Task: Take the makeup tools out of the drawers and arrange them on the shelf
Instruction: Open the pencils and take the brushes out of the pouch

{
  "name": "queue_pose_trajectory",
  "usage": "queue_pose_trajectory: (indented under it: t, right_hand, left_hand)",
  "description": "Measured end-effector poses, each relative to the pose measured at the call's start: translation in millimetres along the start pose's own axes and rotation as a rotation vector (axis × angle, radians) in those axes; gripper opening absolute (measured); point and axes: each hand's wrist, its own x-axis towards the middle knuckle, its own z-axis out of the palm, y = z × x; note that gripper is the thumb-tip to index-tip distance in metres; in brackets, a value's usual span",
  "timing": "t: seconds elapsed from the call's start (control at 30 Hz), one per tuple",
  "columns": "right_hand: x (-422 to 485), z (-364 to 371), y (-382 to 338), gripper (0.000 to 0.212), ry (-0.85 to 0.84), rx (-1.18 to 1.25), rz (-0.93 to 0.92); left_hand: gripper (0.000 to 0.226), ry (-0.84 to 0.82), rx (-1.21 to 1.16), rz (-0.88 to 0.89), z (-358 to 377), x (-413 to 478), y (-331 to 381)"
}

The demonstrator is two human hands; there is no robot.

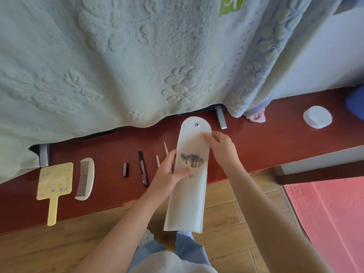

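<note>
A long white brush pouch is held over the front edge of the red-brown shelf, its flap open and several brush heads showing in the mouth. My left hand grips the pouch at its left side, thumb across the front. My right hand pinches the pouch's upper right edge near the flap. Laid in a row on the shelf are a yellow hand mirror, a white comb, a short dark lipstick, a dark mascara tube and two thin pink sticks.
A pale green towel hangs over the back of the shelf, with metal stand feet under it. A white round jar sits at the right. Wooden floor lies below, and a pink mat lies at the right.
</note>
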Motion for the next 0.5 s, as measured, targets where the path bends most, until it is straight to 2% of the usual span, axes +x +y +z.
queue_pose_trajectory:
  t: [0.13,0.23,0.3,0.43,0.5]
  right_hand:
    - [-11,-11,-6,0.024,-0.060,0.481,0.017]
    - [-24,-24,-13,0.023,-0.161,0.604,-0.091]
    - [-32,-29,-13,0.018,-0.194,0.558,-0.152]
    - [-47,-31,-10,0.015,-0.205,0.181,-0.333]
    - [-52,-34,-11,0.023,-0.173,0.148,-0.414]
  left_hand:
    - [0.054,-0.008,-0.040,-0.030,5,1,5]
    - [0.048,-0.025,-0.036,-0.052,8,0,11]
    - [0.040,-0.010,-0.067,-0.083,10,0,15]
    - [0.021,0.012,-0.222,-0.172,12,3,28]
    - [0.020,-0.005,-0.202,-0.172,15,4,34]
